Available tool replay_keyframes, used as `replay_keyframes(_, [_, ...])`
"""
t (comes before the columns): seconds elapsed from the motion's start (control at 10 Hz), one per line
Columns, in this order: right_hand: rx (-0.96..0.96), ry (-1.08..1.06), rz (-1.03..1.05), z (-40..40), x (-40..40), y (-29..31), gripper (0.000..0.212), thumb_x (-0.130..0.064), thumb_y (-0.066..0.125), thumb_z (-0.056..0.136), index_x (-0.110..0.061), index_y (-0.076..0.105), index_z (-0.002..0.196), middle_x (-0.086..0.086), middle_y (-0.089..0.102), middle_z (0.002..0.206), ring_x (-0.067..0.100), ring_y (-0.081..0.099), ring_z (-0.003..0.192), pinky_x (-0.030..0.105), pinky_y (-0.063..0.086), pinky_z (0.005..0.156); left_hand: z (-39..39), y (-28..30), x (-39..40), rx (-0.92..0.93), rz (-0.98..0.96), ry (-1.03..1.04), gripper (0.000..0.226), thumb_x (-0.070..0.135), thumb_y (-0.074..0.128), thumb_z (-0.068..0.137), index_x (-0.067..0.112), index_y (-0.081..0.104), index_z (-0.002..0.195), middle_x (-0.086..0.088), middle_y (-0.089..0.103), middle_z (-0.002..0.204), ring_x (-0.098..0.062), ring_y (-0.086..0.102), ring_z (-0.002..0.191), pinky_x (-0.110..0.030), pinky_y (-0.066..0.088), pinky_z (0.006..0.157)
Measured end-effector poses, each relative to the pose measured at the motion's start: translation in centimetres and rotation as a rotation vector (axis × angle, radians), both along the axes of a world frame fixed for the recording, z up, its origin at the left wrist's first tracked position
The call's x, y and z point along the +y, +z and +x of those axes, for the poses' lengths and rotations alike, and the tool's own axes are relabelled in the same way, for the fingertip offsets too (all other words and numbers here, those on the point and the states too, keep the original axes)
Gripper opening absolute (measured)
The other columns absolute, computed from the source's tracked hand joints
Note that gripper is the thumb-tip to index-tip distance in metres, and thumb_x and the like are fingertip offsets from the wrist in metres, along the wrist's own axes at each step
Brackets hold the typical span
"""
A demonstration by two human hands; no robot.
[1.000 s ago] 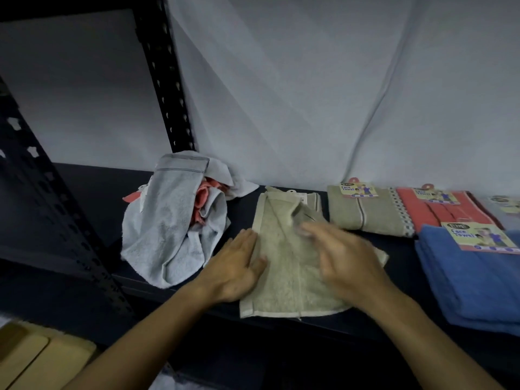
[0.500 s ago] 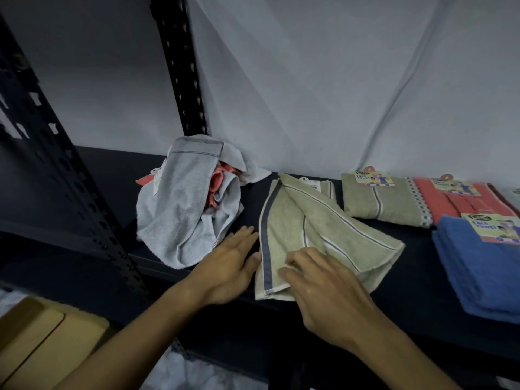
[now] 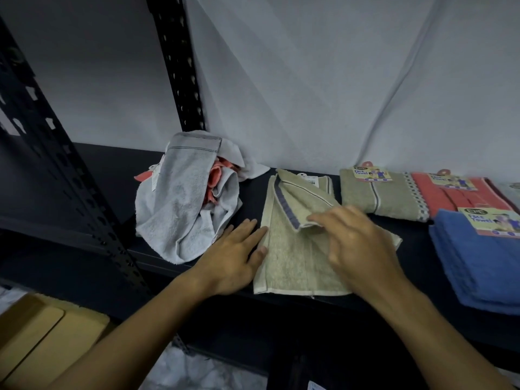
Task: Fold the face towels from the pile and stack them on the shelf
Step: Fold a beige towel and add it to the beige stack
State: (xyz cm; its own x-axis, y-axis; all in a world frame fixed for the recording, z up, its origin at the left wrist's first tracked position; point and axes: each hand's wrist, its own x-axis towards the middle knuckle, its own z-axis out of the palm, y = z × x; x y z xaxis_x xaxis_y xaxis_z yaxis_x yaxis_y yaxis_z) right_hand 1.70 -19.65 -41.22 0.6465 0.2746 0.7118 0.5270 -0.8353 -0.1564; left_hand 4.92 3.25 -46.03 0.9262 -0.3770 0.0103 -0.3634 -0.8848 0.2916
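A beige face towel [image 3: 292, 257] with a dark stripe lies partly folded on the black shelf [image 3: 112, 175] in front of me. My left hand [image 3: 233, 257] lies flat, its fingers pressing the towel's left edge. My right hand [image 3: 354, 243] pinches a folded-over flap with the striped hem above the towel's middle. To the left sits the pile: a crumpled grey towel [image 3: 183, 209] over a coral one [image 3: 216, 178].
Folded, labelled towels lie at the right: a beige one [image 3: 374, 198], a coral one [image 3: 461, 195] and a blue stack [image 3: 478, 263]. A black perforated upright [image 3: 180, 68] stands behind the pile, another [image 3: 56, 153] at the left. White cloth hangs behind. Cardboard [image 3: 36, 333] lies below left.
My right hand has moved up and away from the near hem, carrying the striped flap toward the towel's middle. The near part of the towel now lies flat. My left hand stays put.
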Motion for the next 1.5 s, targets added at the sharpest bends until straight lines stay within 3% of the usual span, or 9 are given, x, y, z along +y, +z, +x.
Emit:
replay_keyframes(0.1, [-0.097,-0.086,-0.052,-0.6,-0.8,0.2,0.039,0.001,0.042,0.071,-0.009,0.073,0.092,0.001,0.065,0.083,0.023,0.057,0.077,0.026,0.044,0.052,-0.1,-0.3,-0.2,-0.027,0.036,0.002,0.056,0.046,0.021,0.105,0.027,0.014,0.158,0.004,0.006,0.166,-0.006,-0.005,0.150,-0.030,-0.006,0.122])
replay_keyframes(0.3, [0.156,0.063,-0.103,-2.8,2.6,-3.9,0.036,-0.012,0.044,0.081,-0.020,0.073,0.101,-0.010,0.063,0.087,0.011,0.055,0.078,0.025,0.050,0.055,0.3,0.6,0.3,0.052,-0.011,-0.018,0.056,0.046,0.026,0.105,0.027,0.016,0.158,0.006,0.007,0.165,-0.003,-0.005,0.149,-0.028,-0.003,0.122])
replay_keyframes(0.4, [0.227,0.050,0.025,-2.9,3.4,-4.3,0.029,-0.015,0.048,0.086,-0.019,0.072,0.102,-0.010,0.061,0.091,0.009,0.058,0.077,0.023,0.050,0.055,0.4,1.4,1.1,0.105,0.012,-0.048,0.059,0.049,0.029,0.104,0.030,0.013,0.158,0.012,0.003,0.164,0.006,-0.009,0.144,-0.020,-0.004,0.117])
replay_keyframes(0.5, [0.248,0.017,0.052,-3.1,3.7,-4.0,0.037,-0.021,0.038,0.090,-0.016,0.071,0.105,-0.009,0.062,0.091,0.007,0.060,0.073,0.019,0.048,0.055,0.4,1.4,1.7,0.131,0.045,-0.088,0.060,0.052,0.026,0.104,0.034,0.007,0.158,0.017,-0.004,0.163,0.012,-0.017,0.137,-0.015,-0.010,0.111])
replay_keyframes(0.7, [0.260,-0.043,-0.257,-3.6,4.2,-3.9,0.040,-0.023,0.045,0.077,-0.020,0.067,0.110,-0.004,0.060,0.084,0.016,0.056,0.071,0.027,0.046,0.047,0.2,0.1,1.9,0.026,0.056,-0.117,0.062,0.054,0.019,0.102,0.031,0.005,0.158,0.014,-0.005,0.164,0.008,-0.018,0.143,-0.009,-0.018,0.108])
replay_keyframes(0.8, [0.182,-0.044,-0.295,-2.9,4.6,-4.0,0.027,-0.022,0.052,0.079,-0.020,0.072,0.097,-0.003,0.060,0.081,0.017,0.054,0.076,0.028,0.047,0.052,0.2,-0.1,1.9,0.009,0.065,-0.114,0.062,0.053,0.018,0.102,0.030,0.006,0.158,0.013,-0.005,0.164,0.006,-0.017,0.145,-0.011,-0.016,0.111])
replay_keyframes(1.0, [0.005,0.056,0.008,-2.6,4.8,-3.8,0.032,-0.012,0.045,0.089,-0.010,0.073,0.106,-0.002,0.066,0.082,0.014,0.059,0.074,0.026,0.048,0.050,0.7,0.2,2.1,0.108,0.094,-0.170,0.065,0.053,0.013,0.101,0.026,-0.004,0.157,0.010,-0.014,0.164,0.001,-0.022,0.145,-0.024,-0.012,0.120])
replay_keyframes(1.3, [0.110,0.108,-0.286,-2.5,4.9,-5.6,0.034,-0.013,0.045,0.079,-0.015,0.071,0.100,-0.003,0.059,0.086,0.016,0.054,0.076,0.026,0.046,0.055,0.8,0.3,2.3,0.097,0.124,-0.188,0.061,0.045,0.015,0.105,0.022,-0.006,0.157,0.009,-0.015,0.163,0.002,-0.023,0.144,-0.013,-0.019,0.112])
replay_keyframes(1.5, [0.171,0.126,-0.346,-3.0,5.0,-5.1,0.022,-0.023,0.051,0.088,-0.015,0.068,0.101,-0.003,0.057,0.088,0.015,0.051,0.079,0.027,0.040,0.062,0.7,0.3,2.3,0.092,0.128,-0.187,0.060,0.044,0.014,0.105,0.021,-0.006,0.157,0.009,-0.015,0.163,0.002,-0.023,0.145,-0.014,-0.018,0.112])
